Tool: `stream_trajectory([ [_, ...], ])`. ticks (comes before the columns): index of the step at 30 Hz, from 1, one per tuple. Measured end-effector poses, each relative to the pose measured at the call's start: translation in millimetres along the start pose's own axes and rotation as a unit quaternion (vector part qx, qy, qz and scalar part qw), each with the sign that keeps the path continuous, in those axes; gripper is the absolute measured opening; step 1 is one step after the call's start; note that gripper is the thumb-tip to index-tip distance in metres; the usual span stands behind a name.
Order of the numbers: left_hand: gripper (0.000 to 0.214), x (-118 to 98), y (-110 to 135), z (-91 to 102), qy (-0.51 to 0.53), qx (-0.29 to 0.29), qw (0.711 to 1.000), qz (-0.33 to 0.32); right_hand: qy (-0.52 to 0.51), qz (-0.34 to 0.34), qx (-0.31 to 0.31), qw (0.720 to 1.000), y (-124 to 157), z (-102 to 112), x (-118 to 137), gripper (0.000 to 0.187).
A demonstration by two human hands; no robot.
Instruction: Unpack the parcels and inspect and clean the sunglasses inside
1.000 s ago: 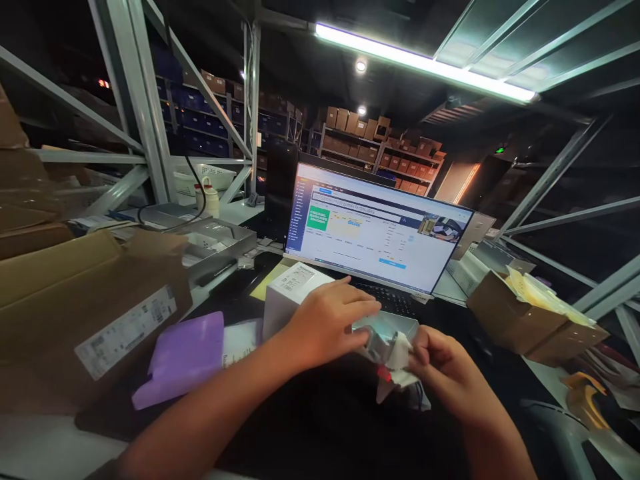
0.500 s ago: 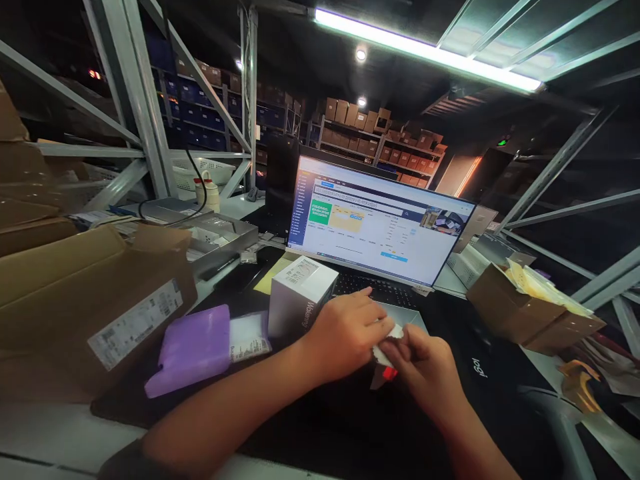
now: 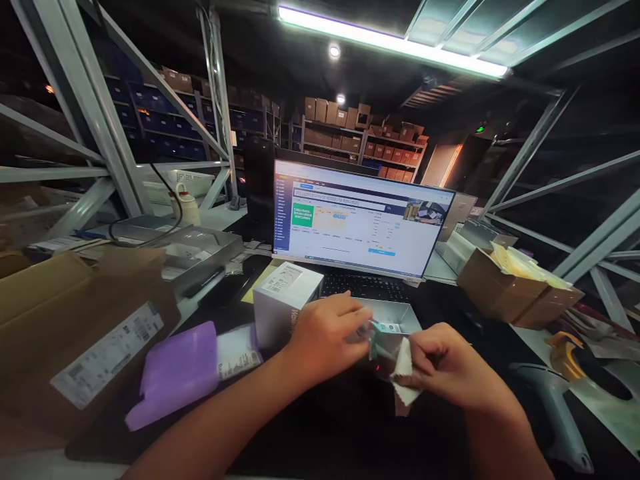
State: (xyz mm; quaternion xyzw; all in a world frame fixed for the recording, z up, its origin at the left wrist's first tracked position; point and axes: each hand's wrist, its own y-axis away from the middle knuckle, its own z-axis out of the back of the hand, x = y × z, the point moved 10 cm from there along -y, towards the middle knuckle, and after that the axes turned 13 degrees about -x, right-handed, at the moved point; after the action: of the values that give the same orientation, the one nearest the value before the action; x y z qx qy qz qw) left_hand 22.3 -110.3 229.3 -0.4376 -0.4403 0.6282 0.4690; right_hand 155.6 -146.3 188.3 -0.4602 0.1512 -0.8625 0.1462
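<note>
My left hand point(image 3: 327, 333) is closed, its fingertips pinching a small clear, shiny piece point(image 3: 376, 347) whose kind I cannot make out. A white piece of paper point(image 3: 404, 370) with ragged edges is gripped in my right hand point(image 3: 445, 363), between thumb and fingers. Just behind both hands lies an open grey box point(image 3: 407, 313), a pale label visible inside it. To the left of my left hand stands a closed grey-white carton point(image 3: 273, 317) with a printed label on top. My left hand partly covers that carton's side.
Farther left are a purple foam pouch point(image 3: 177, 367) and a large cardboard box point(image 3: 30, 333). The monitor point(image 3: 350, 233) and keyboard point(image 3: 365, 288) stand behind. On the right are a barcode scanner point(image 3: 555, 407), a tape dispenser point(image 3: 570, 353) and a cardboard box with papers point(image 3: 500, 287).
My hands have moved apart, the right one drawing the white paper toward me and to the right. The camera view has shifted right. More of the open grey box's inside shows.
</note>
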Motion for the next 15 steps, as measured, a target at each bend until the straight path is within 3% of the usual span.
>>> stream_trajectory([
  [3,0.008,-5.8,0.1,-2.2,-0.021,0.016,0.999,-0.026,0.033,-0.053,-0.081,0.995,4.1,1.8,-0.2,0.048],
  [5,0.008,-8.2,-1.1,-2.0,-0.021,0.028,0.999,-0.035,0.046,-0.052,-0.092,0.993,5.1,3.6,1.8,0.047],
  [11,0.014,-4.9,-6.8,6.5,-0.032,0.031,0.999,-0.024,-0.022,0.002,0.032,0.999,-1.0,11.7,2.5,0.039],
  [15,0.015,-17.5,-2.0,-2.1,-0.050,0.057,0.995,-0.060,0.027,0.009,0.048,0.998,-1.3,3.9,1.3,0.036],
])
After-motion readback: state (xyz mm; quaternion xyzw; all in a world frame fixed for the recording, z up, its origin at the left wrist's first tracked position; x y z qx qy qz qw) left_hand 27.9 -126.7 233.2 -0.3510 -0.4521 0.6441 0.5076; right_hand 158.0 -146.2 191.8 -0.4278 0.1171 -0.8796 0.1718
